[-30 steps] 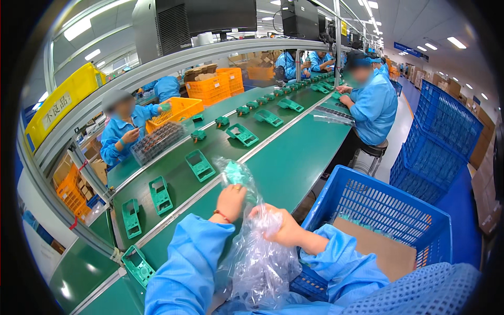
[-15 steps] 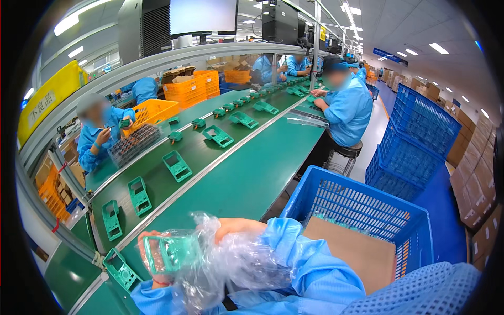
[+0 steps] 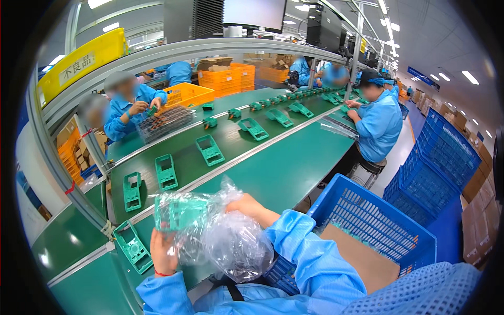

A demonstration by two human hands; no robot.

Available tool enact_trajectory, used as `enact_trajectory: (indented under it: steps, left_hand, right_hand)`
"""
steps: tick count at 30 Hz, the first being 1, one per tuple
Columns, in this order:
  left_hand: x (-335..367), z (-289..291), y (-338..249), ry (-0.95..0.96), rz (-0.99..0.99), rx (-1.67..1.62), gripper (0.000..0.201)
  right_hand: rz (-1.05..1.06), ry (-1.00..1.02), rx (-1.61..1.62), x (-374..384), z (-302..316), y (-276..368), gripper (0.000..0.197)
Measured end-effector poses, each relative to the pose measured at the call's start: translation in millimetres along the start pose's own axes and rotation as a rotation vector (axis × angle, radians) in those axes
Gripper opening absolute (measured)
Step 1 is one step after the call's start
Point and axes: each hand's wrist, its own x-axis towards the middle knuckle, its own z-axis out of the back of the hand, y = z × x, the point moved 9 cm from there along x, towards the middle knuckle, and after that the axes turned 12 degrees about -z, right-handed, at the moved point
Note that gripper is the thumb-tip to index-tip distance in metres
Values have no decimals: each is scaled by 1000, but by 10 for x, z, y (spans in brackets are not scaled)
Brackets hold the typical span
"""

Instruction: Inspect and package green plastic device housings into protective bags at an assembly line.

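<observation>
A green plastic housing (image 3: 181, 214) shows through a transparent plastic bag (image 3: 236, 247), which bunches up in a crumpled mass to its right. My left hand (image 3: 164, 251) grips the housing from below, its fingers partly hidden by the film. At the upper right of the bag, my right hand (image 3: 251, 208) is closed on the plastic; its fingertips are covered by folds. Just left of my left hand, another green housing (image 3: 132, 247) lies at the edge of the conveyor belt, with an open window in its frame.
More green housings (image 3: 166, 172) and small green parts (image 3: 210, 122) line the dark green belt (image 3: 184, 181). A blue crate (image 3: 378, 210) with a cardboard sheet (image 3: 359, 260) stands at my right. Co-workers (image 3: 374, 123) in blue sit along the line. Blue crates (image 3: 436, 163) are stacked at far right.
The view has swung left, so the scene sits further right. My left hand has shifted lower on the bagged housing, and the bag's loose part now bulges between my hands.
</observation>
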Motion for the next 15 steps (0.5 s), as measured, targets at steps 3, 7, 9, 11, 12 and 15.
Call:
enact_trajectory:
  steps: [3, 7, 9, 11, 12, 15]
  left_hand:
    - [-53, 46, -5, 50, 29, 39, 35]
    - [-111, 162, -127, 77, 30, 276, 44]
    - [-43, 502, -59, 42, -1, 613, 48]
    - [16, 623, 128, 109, 27, 689, 47]
    - [34, 665, 225, 185, 54, 764, 47]
    - [242, 569, 329, 274, -185, 1078, 47]
  right_hand:
    - [8, 123, 65, 319, 12, -305, 38]
    - [164, 173, -123, -33, -187, 71, 47]
    - [124, 182, -123, -35, -298, 84, 48]
    - [82, 198, -120, 39, -379, -5, 50]
    - [122, 107, -185, 133, -276, -83, 47]
    - [295, 115, -135, 232, -107, -122, 13]
